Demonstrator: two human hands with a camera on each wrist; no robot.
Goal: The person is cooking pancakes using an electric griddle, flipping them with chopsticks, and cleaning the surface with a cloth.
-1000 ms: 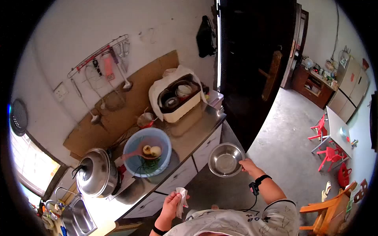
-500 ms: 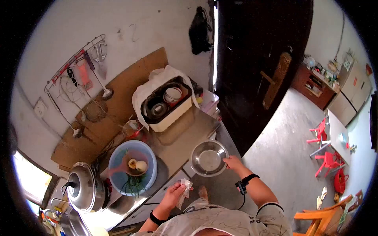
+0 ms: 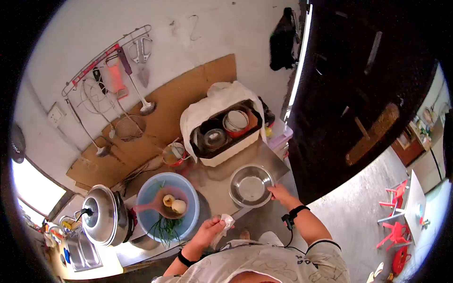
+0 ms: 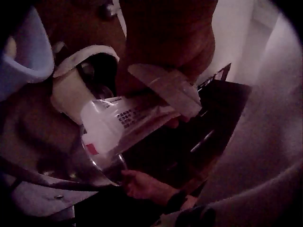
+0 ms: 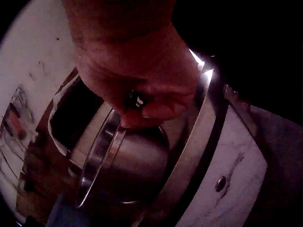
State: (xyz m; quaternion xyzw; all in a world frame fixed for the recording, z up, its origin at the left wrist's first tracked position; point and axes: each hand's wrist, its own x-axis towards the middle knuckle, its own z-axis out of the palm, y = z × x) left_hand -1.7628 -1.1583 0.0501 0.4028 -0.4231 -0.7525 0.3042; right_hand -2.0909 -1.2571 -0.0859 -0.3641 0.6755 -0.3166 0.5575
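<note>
My right hand point(image 3: 282, 194) grips the rim of a shiny stainless steel basin point(image 3: 249, 185), which overlaps the right end of the counter in the head view. The right wrist view shows fingers curled over the edge of the basin point(image 5: 137, 165). Lower left of it, my left hand point(image 3: 210, 230) holds a crumpled plastic packet point(image 3: 227, 222); the left wrist view shows dark printing and a red mark on this packet point(image 4: 106, 120). Left of that hand, a blue plastic tub point(image 3: 192, 188) bears a pink strainer point(image 3: 148, 206) with two pale round onion-like vegetables point(image 3: 178, 206) above green stalks point(image 3: 163, 230).
A cloth-draped cream box point(image 3: 236, 154) of bowls stands at the back of the counter point(image 3: 214, 188). Leftward are a lidded steel pot point(image 3: 99, 214) and a sink point(image 3: 84, 250). Ladles point(image 3: 147, 107) hang on the wall; a dark door point(image 3: 358, 94) stands at right.
The basin has moved in my right hand from beyond the counter's front edge to over its right end. My left hand still holds the packet, and the head view has shifted.
</note>
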